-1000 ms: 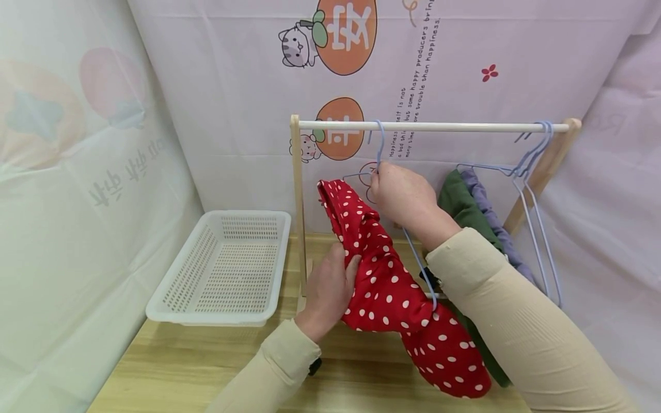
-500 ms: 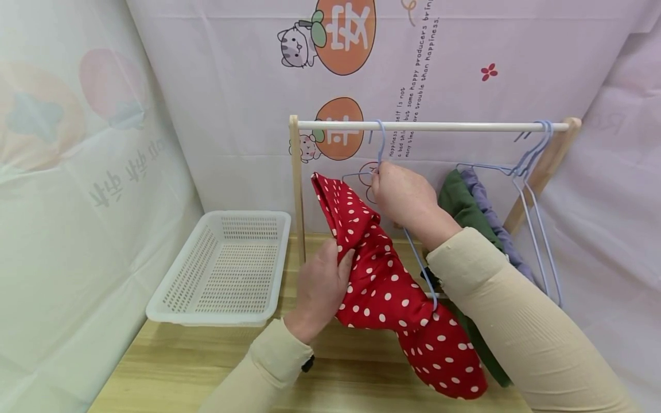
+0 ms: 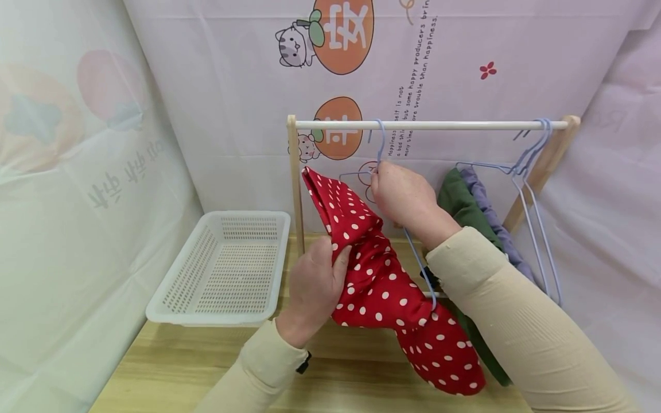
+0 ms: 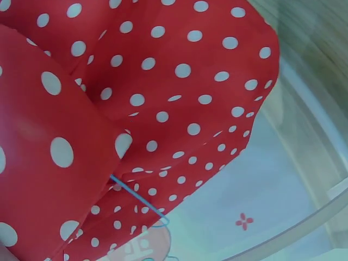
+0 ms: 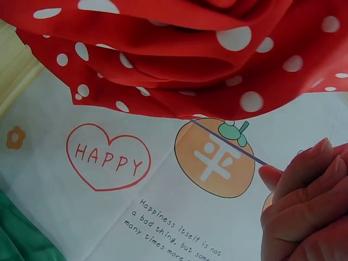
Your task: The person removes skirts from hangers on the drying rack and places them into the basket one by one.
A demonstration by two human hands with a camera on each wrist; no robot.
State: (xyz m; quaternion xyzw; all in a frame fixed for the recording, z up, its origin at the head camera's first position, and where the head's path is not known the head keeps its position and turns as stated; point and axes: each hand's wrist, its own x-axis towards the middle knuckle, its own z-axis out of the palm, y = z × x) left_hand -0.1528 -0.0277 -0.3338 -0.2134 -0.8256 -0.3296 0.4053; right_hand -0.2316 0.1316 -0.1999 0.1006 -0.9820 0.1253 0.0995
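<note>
A red garment with white dots (image 3: 361, 269) hangs slanted over a blue clothes hanger (image 3: 382, 143); its exact kind is unclear. The hanger's hook sits on the rack's white rail (image 3: 454, 125). My left hand (image 3: 310, 287) grips the garment's left side, thumb on the near face. With curled fingers, my right hand (image 3: 405, 192) pinches the hanger just below its hook. Dotted cloth (image 4: 185, 70) fills much of the left wrist view, with a bit of hanger wire (image 4: 138, 194) showing below. In the right wrist view, my right hand (image 5: 307, 206) is beside the thin hanger arm.
A white perforated basket (image 3: 281, 275) stands left of the rack on the wooden table (image 3: 155, 367). Right of my right hand, green cloth (image 3: 457, 195) and purple cloth (image 3: 485, 212) hang near other blue hangers (image 3: 537, 229). Printed sheets surround the table.
My left hand has moved slightly left and up, drawing the garment's upper edge toward the rack's left post. The right hand stays at the hanger's neck.
</note>
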